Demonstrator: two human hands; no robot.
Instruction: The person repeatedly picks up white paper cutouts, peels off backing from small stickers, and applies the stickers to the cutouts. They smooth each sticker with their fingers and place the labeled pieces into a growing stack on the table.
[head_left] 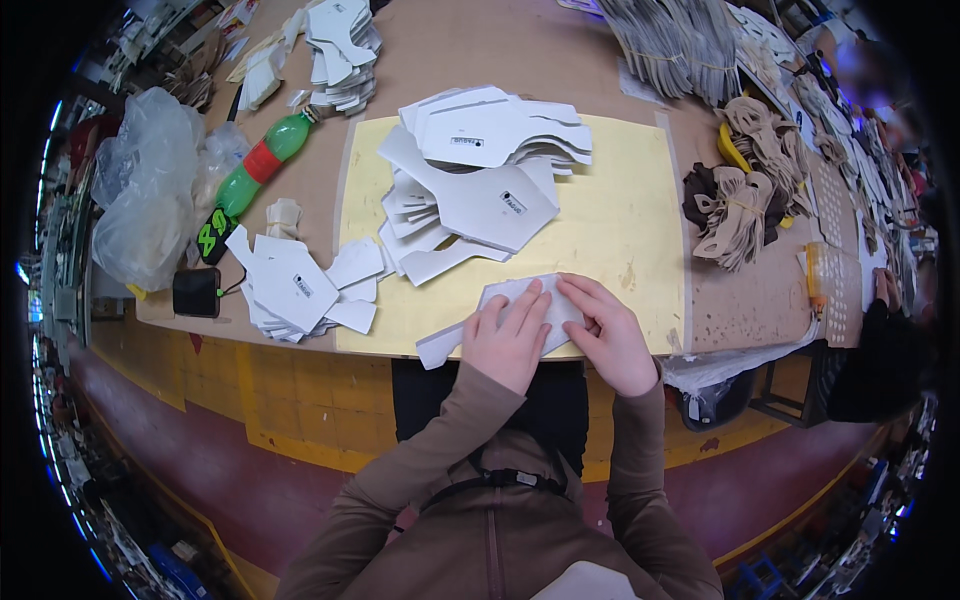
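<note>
My left hand (507, 342) and my right hand (612, 338) lie side by side, fingers flat, pressing on a small stack of white cut-out pieces (512, 303) at the near edge of a yellow cutting mat (620, 215). The fingers rest on top of the pieces and are not curled around them. A larger fanned heap of the same white cut-outs (480, 175) lies further back on the mat. Another pile of white cut-outs (295, 285) sits to the left of the mat.
A green plastic bottle (262, 162) with a red label lies at the left, near clear plastic bags (145, 190) and a black phone-like device (196, 291). Tan shaped pieces (745, 205) and grey bundles (670, 40) fill the right. Another person's hand (887, 290) rests at far right.
</note>
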